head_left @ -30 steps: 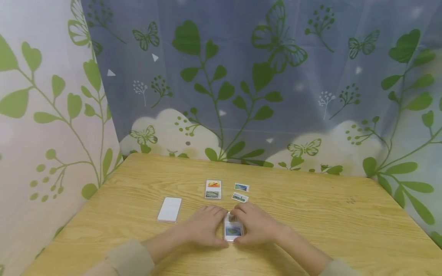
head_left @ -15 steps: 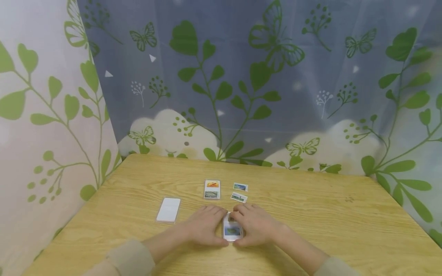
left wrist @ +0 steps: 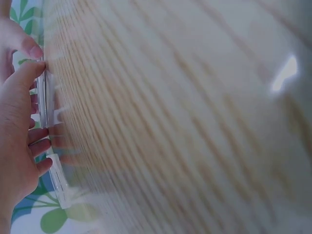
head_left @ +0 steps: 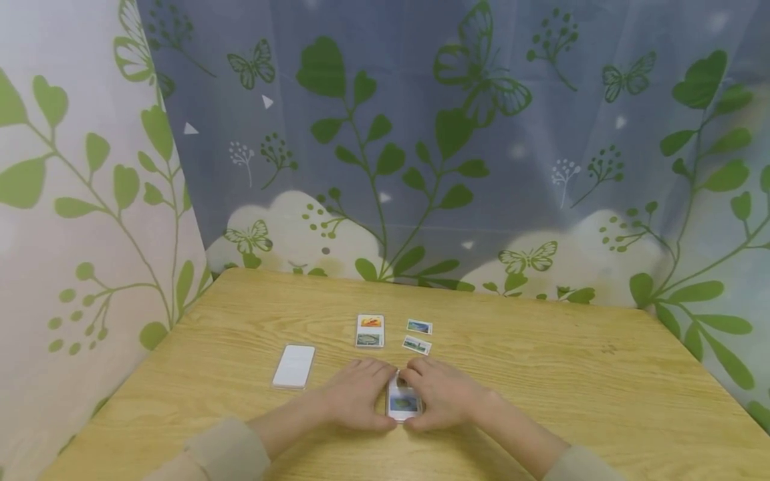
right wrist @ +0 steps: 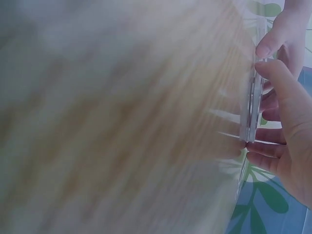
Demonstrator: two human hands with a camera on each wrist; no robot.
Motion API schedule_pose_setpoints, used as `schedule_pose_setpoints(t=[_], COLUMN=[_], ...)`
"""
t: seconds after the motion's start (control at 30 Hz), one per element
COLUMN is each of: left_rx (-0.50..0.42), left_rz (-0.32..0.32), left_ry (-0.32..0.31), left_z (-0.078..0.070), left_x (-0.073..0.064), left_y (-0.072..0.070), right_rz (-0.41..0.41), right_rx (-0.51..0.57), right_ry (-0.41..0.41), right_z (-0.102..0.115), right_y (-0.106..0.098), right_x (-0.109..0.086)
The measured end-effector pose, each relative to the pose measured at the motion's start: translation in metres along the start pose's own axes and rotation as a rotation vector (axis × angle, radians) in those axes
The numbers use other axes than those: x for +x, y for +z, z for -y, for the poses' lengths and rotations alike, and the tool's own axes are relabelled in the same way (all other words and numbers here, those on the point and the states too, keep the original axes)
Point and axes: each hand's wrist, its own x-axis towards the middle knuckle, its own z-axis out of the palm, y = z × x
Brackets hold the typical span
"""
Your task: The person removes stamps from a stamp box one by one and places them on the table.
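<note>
A clear, flat plastic case (head_left: 404, 404) with small stamp-like pictures inside lies on the wooden table in front of me. My left hand (head_left: 361, 394) holds its left side, thumb at the near corner and fingers along the far end. On the opposite side, my right hand (head_left: 446, 395) grips it in the same way, its fingers covering part of the upper picture. Seen edge-on in the right wrist view, the case (right wrist: 252, 107) shows stacked clear layers. The left wrist view also has the case (left wrist: 46, 95) between both hands, with the thumbs close together at one corner.
Beyond the hands lies a similar case (head_left: 369, 331) with an orange and a grey picture. Two loose stamp-like pictures, one blue (head_left: 419, 327) and one green (head_left: 416, 345), are to its right. A white rectangular panel (head_left: 293, 366) lies left. A patterned curtain (head_left: 409, 167) backs the table.
</note>
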Motion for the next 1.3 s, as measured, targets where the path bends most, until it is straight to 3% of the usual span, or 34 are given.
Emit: schedule_pose_setpoints(t=[0.53,0.9,1.3], left_rx=[0.045,0.024,0.033], left_rz=[-0.05,-0.04,-0.024], left_ry=[0.021,-0.005,0.003], left_z=[-0.0022,-0.0039,-0.0045], left_x=[-0.0001,0.0015,0.0002], left_y=[0.0027,0.0047,0.0031], right_rz=[-0.021,-0.049,-0.005], right_rx=[0.025,0.051,-0.076], right_ry=[0.007,-0.003,-0.007], right_z=[0.0031,0.0009,0.0068], right_y=[0.0001,0.0008,-0.0061], right_x=[0.0003,-0.0008,0.002])
